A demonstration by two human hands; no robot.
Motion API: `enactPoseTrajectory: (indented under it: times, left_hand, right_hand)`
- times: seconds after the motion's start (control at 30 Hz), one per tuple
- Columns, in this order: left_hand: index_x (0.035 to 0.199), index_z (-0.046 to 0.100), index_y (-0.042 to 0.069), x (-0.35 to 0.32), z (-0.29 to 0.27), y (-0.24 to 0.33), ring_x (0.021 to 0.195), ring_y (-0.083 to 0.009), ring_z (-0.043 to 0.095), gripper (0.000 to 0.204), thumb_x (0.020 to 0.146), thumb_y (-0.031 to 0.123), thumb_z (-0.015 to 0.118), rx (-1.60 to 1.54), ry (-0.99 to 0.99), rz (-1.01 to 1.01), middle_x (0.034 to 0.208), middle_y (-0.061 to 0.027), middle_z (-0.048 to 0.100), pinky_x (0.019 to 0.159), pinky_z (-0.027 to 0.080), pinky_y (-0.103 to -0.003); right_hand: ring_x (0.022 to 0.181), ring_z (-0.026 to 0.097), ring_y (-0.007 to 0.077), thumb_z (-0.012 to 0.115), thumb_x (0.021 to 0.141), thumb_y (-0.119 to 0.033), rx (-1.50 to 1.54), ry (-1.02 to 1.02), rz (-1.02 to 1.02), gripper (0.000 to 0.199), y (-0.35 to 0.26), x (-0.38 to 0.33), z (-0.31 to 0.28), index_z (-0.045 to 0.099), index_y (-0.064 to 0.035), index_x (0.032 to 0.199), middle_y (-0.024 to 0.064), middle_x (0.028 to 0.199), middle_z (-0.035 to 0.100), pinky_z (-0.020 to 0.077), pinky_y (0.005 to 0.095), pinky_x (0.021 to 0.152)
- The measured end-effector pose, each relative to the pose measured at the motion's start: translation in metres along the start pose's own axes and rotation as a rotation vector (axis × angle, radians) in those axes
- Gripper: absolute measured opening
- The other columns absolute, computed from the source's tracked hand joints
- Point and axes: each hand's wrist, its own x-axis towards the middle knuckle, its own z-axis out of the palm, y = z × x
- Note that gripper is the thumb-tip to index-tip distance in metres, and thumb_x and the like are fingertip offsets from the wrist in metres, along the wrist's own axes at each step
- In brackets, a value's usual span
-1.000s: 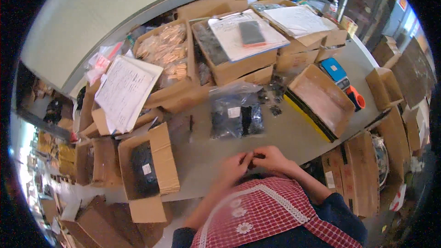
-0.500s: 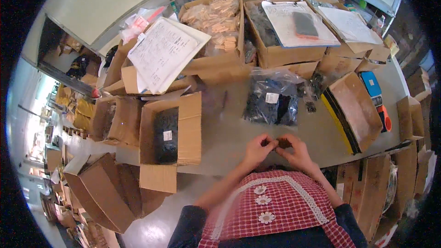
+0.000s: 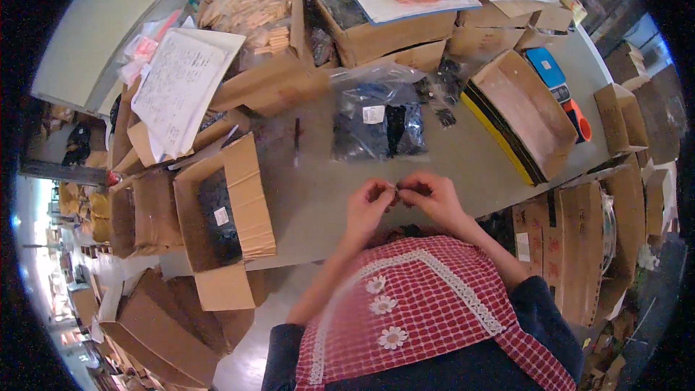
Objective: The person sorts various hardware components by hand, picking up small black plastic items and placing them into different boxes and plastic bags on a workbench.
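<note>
Close together over the near edge of the table, my left hand [image 3: 371,206] and my right hand [image 3: 431,197] meet at their fingertips. Both are closed in a pinch on something small, too hidden by the fingers to name. Just beyond them lies a clear plastic bag [image 3: 352,130] of dark items with a white label. To its right sit small bags of dark parts [image 3: 443,94]. A dark, thin strip [image 3: 297,142] lies on the table left of the bag.
An open carton [image 3: 250,203] holding a labelled dark bag stands left, beside another carton [image 3: 156,210]. At right are a tilted cardboard box [image 3: 532,108], a blue device [image 3: 544,65] and an orange tape-like ring [image 3: 579,122]. Cartons with papers [image 3: 181,87] line the back.
The view has shifted, so the table and boxes sit further up and left. My hands stay together at the fingertips, still pinching; the bag beyond them has not visibly moved on the table.
</note>
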Motion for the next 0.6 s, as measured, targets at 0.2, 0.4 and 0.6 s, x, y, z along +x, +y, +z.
enactPoseTrajectory:
  times: [0.2, 0.4, 0.6]
  left_hand:
    - [0.092, 0.062, 0.002, 0.003, -0.002, 0.0, 0.076, -0.0103, 0.058, 0.009, 0.085, 0.008, 0.062, -0.017, -0.004, 0.03, 0.083, -0.0024, 0.064, 0.068, 0.048, -0.024]
    - [0.094, 0.063, 0.003, 0.002, -0.005, 0.003, 0.076, -0.0106, 0.06, 0.01, 0.086, 0.008, 0.061, 0.014, -0.012, 0.067, 0.084, -0.0028, 0.065, 0.065, 0.048, -0.024]
    - [0.091, 0.064, 0.001, 0.002, -0.003, 0.005, 0.075, -0.0102, 0.06, 0.009, 0.087, 0.009, 0.062, -0.02, 0.013, 0.005, 0.083, -0.0021, 0.066, 0.067, 0.048, -0.024]
  right_hand:
    - [0.077, 0.064, 0.0186, 0.068, 0.08, -0.015, 0.036, 0.027, -0.065, 0.022, -0.001, 0.001, 0.003, 0.065, -0.0008, 0.097, 0.0119, 0.086, 0.067, 0.051, 0.0312, 0.069]
    - [0.08, 0.064, 0.0187, 0.066, 0.082, -0.012, 0.048, 0.018, -0.07, 0.02, -0.005, 0.0, 0.004, 0.065, -0.0005, 0.098, 0.0121, 0.089, 0.067, 0.051, 0.0309, 0.071]
    - [0.083, 0.065, 0.0275, 0.064, 0.082, -0.011, -0.171, 0.063, -0.201, 0.018, -0.015, 0.0, 0.001, 0.066, -0.0027, 0.099, 0.0139, 0.093, 0.066, 0.0515, 0.0341, 0.073]
